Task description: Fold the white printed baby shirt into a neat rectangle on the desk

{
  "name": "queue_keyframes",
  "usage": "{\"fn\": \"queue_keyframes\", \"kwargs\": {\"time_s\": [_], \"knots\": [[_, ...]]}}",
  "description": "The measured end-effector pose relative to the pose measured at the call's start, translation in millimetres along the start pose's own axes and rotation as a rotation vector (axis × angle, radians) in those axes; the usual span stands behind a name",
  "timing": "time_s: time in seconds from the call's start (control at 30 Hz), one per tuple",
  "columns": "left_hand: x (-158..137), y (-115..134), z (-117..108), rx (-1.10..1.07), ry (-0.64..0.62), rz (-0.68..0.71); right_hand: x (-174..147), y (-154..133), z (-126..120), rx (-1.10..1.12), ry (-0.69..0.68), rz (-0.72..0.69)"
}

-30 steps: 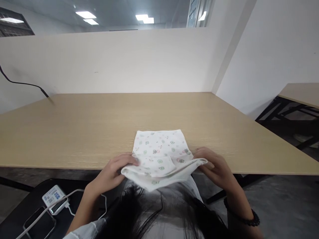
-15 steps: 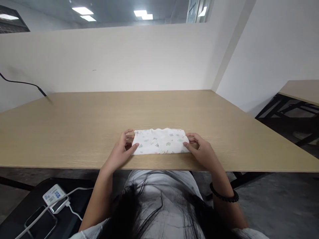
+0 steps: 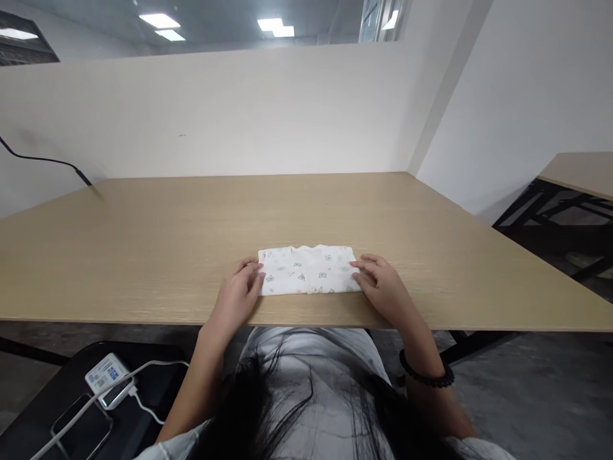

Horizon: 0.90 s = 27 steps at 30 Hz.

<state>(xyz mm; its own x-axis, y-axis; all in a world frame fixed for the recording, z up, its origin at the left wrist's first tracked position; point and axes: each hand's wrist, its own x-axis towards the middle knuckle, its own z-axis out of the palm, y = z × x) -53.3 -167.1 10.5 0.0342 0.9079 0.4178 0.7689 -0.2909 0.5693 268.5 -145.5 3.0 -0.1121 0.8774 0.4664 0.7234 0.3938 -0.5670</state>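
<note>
A folded white cloth [image 3: 306,271] with small printed animal figures lies as a long flat strip near the table's front edge. My left hand [image 3: 238,292] is at its left end, fingertips and thumb touching the edge, fingers loosely curved and a little apart. At the right end, my right hand [image 3: 383,287] has its fingertips and thumb resting on the cloth's margin, the fingers spread slightly. Neither hand lifts the cloth. The top edge of the strip is slightly wavy.
The cloth lies on a wide wooden table [image 3: 201,223] that meets a white wall [image 3: 268,115]. A black cable [image 3: 52,160] hangs at the back left. Below, a black chair [image 3: 138,390] holds a white device [image 3: 109,380] with a white cord. Another table [image 3: 579,172] stands at right.
My thumbs have drawn back toward the cloth's ends, and the fingers have moved onto its edges. The right end of the strip has shifted slightly inward.
</note>
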Motion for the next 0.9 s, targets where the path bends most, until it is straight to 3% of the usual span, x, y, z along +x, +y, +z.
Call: {"fn": "queue_keyframes", "kwargs": {"time_s": [0.1,0.23,0.33,0.63,0.8,0.9], "knots": [[-7,23,5,0.154,0.011,0.18,-1,-13,3,-0.117,0.054,-0.096],[-12,46,16,0.238,-0.307,0.374,-7,-35,14,-0.233,-0.149,-0.18],[-14,46,21,0.279,-0.403,0.307,-12,-38,21,-0.342,-0.269,-0.034],[-23,16,12,0.374,-0.272,0.182,-18,-13,8,-0.405,-0.221,0.108],[-27,9,-5,0.374,-0.327,0.231,-20,-11,-3,-0.369,-0.206,0.023],[-26,8,-13,0.344,-0.407,0.28,-21,-22,-6,-0.296,-0.309,-0.13]]}}
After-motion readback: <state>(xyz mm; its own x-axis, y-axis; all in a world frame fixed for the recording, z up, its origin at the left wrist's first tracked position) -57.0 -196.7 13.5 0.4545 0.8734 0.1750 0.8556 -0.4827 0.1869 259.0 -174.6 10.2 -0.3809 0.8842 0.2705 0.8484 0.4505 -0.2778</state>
